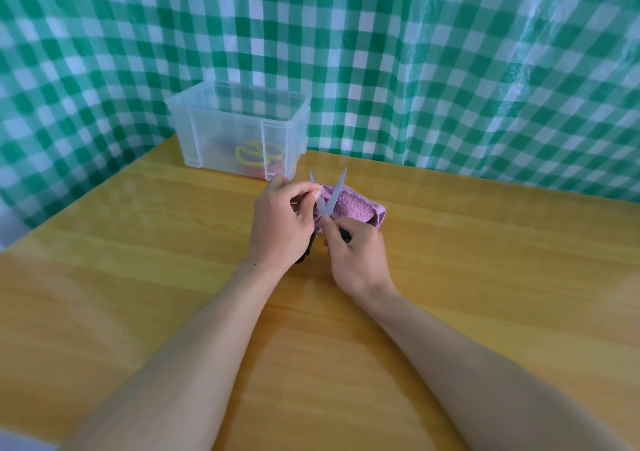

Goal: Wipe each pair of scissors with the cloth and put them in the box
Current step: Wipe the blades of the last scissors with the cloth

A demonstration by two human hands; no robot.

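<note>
We see both hands on one pair of scissors point(334, 194), held just above the table point(485, 277). Left hand point(280, 225): fingers curled, thumb and forefinger pinched tight on the left blade about midway up. A dark handle pokes out under that palm. Right hand point(360, 256): fingers wrapped around the other dark handle, narrow closed grasp, thumb pointing up toward the pivot. The blades stand spread in a V, tips pointing away from the grip toward the box point(221, 132). The pivot sits between the two hands, right at the right thumb tip. Purple cloth point(356, 208) lies bunched on the table just behind the grip and to its right, with the blades crossing in front of it. Its left edge comes up to the left thumb and forefinger. We can't tell whether any cloth sits between those fingertips and the blade. The box is translucent with its lid off, just past the blade tips and slightly left of the grip. Inside it, through the wall, we see yellow-handled scissors point(247, 152) and something red beside them, too blurred to identify. Green-checked sheet point(450, 69) hangs behind the table.
</note>
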